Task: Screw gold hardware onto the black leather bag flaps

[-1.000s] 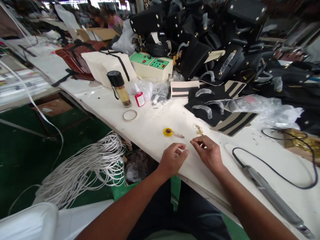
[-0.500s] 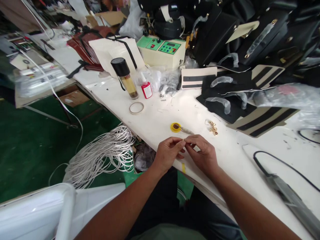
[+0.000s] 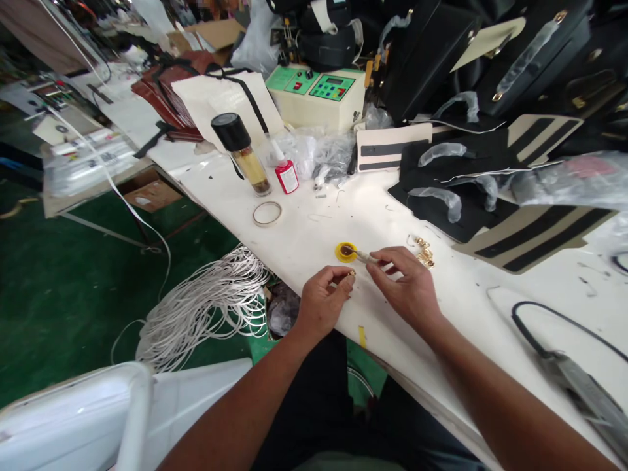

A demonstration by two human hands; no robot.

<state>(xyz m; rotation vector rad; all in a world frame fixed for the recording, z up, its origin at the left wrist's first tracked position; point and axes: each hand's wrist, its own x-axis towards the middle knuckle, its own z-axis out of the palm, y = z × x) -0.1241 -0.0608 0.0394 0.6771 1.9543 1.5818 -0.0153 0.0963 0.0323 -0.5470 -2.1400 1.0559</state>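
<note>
Between the thumb and fingertips of my left hand (image 3: 324,297) is a small gold metal fitting (image 3: 352,273), held just over the white table (image 3: 299,245). My right hand (image 3: 407,284) pinches the pale handle of a thin tool (image 3: 364,256). The tool's tip lies in a small round yellow dish (image 3: 345,252) with something dark brown in it; whether it is a brush or an applicator I cannot make out. Beyond my right hand lies a little heap of gold fittings (image 3: 424,254).
Behind stand a red bottle (image 3: 287,177), a drink flask (image 3: 249,160) and a green-topped control box (image 3: 314,98). A tape ring (image 3: 267,214) lies at left. Black bag pieces (image 3: 436,183) fill the right side; a grey corded tool (image 3: 579,386) lies nearer. White cord (image 3: 206,307) is coiled on the floor.
My hands, earlier together at the gold fitting, have parted. The right hand has moved up to the tool and grasped its handle. The left still holds the fitting.
</note>
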